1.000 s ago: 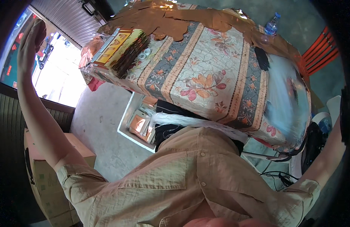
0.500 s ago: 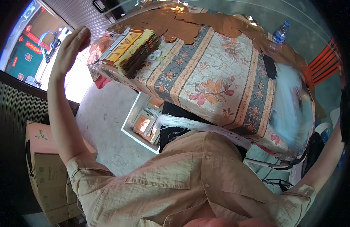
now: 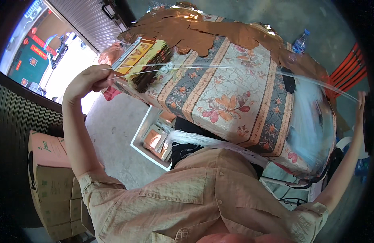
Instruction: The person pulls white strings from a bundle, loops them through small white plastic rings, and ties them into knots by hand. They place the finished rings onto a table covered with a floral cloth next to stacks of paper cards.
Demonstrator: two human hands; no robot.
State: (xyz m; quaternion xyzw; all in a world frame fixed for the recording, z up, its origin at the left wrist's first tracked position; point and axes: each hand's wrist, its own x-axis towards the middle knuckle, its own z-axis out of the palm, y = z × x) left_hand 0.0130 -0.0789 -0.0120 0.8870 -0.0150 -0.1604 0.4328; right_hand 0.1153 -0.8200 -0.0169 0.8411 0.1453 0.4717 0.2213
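Observation:
My left hand [image 3: 90,82] is raised at the table's left end, fingers closed on thin white strands [image 3: 187,65]. These strands stretch across the table to my right hand [image 3: 361,106] at the far right rim. The right fingers are small and partly lost at the dark edge, but the strands run into them. Beside my left hand lies a thick stack of printed sheets [image 3: 143,60], yellow and brown. A pale heap of similar strands [image 3: 310,117] covers the table's right end. Across my lap runs a bundle of white strands [image 3: 199,139].
A flowered cloth [image 3: 231,81] covers the table, with coppery foil sheets [image 3: 227,34] along its far side. A water bottle [image 3: 301,41], a black item [image 3: 288,79] and an orange chair [image 3: 348,71] are at right. A white foam box [image 3: 140,141] and cartons [image 3: 53,186] stand lower left.
My left hand has come down and toward the stack, and strands now span between both hands. My right hand, hidden at the rim before, now shows. The view has shifted slightly.

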